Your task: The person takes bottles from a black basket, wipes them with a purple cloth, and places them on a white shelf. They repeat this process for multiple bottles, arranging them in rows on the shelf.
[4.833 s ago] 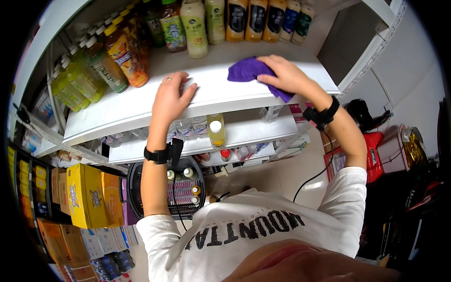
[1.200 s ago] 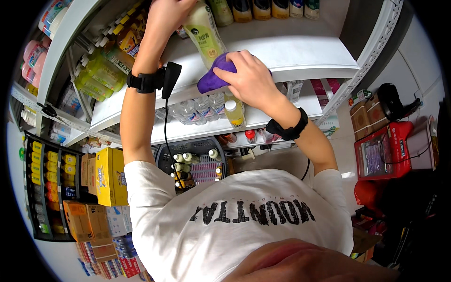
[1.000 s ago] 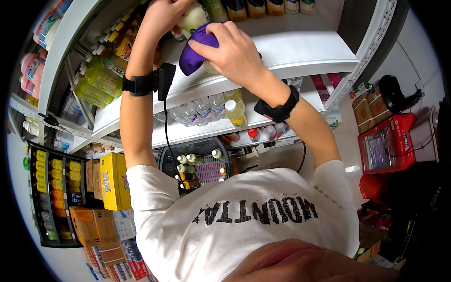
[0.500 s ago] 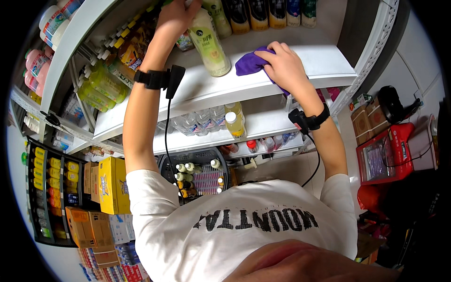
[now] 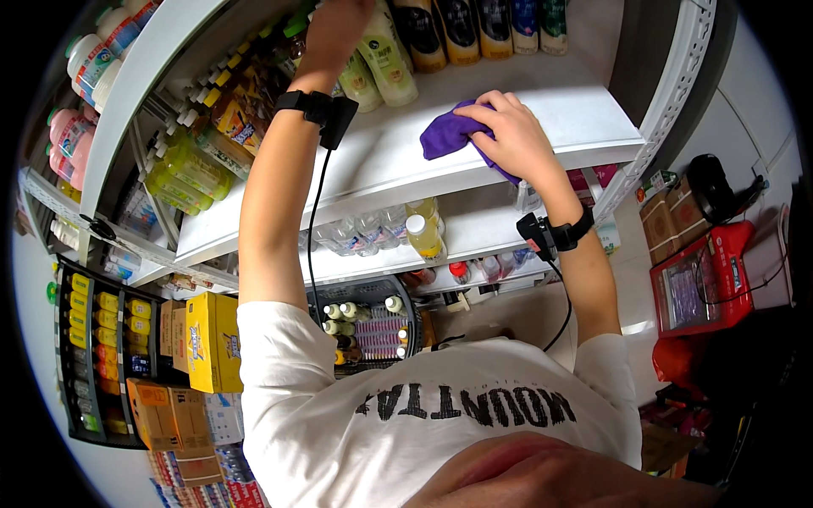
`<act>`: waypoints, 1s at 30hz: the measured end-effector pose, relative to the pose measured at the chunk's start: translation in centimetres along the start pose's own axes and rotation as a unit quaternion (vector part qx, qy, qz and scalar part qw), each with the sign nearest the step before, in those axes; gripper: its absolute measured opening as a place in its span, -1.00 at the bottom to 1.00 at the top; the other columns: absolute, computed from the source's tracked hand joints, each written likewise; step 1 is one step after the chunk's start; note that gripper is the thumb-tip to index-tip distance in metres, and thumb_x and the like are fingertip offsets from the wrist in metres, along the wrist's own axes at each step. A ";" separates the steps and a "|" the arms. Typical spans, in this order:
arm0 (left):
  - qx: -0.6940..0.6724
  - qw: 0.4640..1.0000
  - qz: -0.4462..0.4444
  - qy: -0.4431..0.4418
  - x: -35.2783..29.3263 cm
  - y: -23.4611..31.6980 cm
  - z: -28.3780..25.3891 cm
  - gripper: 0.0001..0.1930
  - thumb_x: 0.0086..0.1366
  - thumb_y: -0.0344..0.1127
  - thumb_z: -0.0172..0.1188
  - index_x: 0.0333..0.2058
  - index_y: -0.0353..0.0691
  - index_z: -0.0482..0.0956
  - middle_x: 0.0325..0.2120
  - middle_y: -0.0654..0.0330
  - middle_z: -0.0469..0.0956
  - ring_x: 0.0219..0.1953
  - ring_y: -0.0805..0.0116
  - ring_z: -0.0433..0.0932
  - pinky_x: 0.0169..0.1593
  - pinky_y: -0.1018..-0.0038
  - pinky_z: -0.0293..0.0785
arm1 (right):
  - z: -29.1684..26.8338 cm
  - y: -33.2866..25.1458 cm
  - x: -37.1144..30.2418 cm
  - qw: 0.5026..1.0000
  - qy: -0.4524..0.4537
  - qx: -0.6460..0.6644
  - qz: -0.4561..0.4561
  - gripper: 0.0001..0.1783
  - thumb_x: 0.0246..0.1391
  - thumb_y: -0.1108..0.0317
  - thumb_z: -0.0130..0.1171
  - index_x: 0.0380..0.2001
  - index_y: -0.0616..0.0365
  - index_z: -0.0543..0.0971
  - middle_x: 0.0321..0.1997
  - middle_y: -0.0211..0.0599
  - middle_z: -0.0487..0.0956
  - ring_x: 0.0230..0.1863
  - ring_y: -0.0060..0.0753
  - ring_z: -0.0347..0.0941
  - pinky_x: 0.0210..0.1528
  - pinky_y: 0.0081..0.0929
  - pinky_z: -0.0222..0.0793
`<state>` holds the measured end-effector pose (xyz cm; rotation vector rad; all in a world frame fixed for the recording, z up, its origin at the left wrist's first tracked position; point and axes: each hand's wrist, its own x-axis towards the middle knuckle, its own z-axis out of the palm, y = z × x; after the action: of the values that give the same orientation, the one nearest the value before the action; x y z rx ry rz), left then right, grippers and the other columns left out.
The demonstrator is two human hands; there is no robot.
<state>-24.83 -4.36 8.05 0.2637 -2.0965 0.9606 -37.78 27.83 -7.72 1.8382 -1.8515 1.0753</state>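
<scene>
On the white upper shelf (image 5: 542, 127), my right hand (image 5: 515, 140) presses down on a crumpled purple cloth (image 5: 449, 134), its fingers curled over it. My left hand (image 5: 340, 30) is at the top edge of the picture, beside the upper part of a pale green bottle (image 5: 391, 72). Its fingers are blurred and partly cut off, so whether they grip the bottle is hidden. A second pale green bottle (image 5: 360, 86) stands just left of that one. Behind them and to the right runs a row of dark-and-tan bottles (image 5: 459, 32).
Green drink bottles (image 5: 182, 165) and brown bottles (image 5: 233, 114) line the shelf's left side. Below, a yellow drink bottle (image 5: 426, 240) stands on a lower shelf. A dark basket (image 5: 406, 296) with several bottles sits under it. A perforated upright post (image 5: 673, 85) bounds the right.
The pale green bottle has gone back from the shelf's front toward the other bottles, my left hand moving with it. My right hand and the cloth have shifted only slightly.
</scene>
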 end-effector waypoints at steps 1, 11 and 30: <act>0.063 0.997 0.038 0.007 -0.2 -0.3 1.0 -0.55 0.48 0.03 0.07 0.00 -0.29 0.57 -0.55 -0.04 0.67 -0.57 -0.01 0.68 -0.49 0.18 0.64 | 0.1 0.1 -0.1 1.000 0.000 0.000 0.001 -0.60 0.07 0.36 0.22 0.01 -0.09 0.69 -0.01 -0.29 0.57 0.05 -0.10 0.46 0.17 -0.23 0.42; 0.050 0.992 -0.108 -0.050 2.1 2.6 -0.1 -0.58 0.49 0.10 0.02 -0.17 -0.19 0.52 -0.61 -0.04 0.66 -0.57 -0.06 0.68 -0.60 0.07 0.57 | -0.2 0.3 -0.1 1.000 -0.011 0.021 0.006 -0.61 0.06 0.33 0.22 0.00 -0.11 0.70 0.00 -0.28 0.58 0.08 -0.09 0.44 0.16 -0.18 0.39; -0.113 0.951 -0.242 -0.158 -21.5 6.5 -19.9 -0.69 0.40 0.08 0.19 -0.18 -0.01 0.61 -0.62 0.11 0.59 -0.54 -0.02 0.61 -0.45 0.13 0.51 | 1.7 -6.4 -1.1 0.989 -0.011 0.062 -0.135 -0.54 -0.01 0.48 0.18 0.02 -0.01 0.69 0.04 -0.08 0.57 0.07 0.04 0.46 0.17 -0.13 0.38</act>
<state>-2.12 11.46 -3.57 0.8136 -2.2454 0.3994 -31.10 28.16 -7.82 2.1052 -1.5198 1.0940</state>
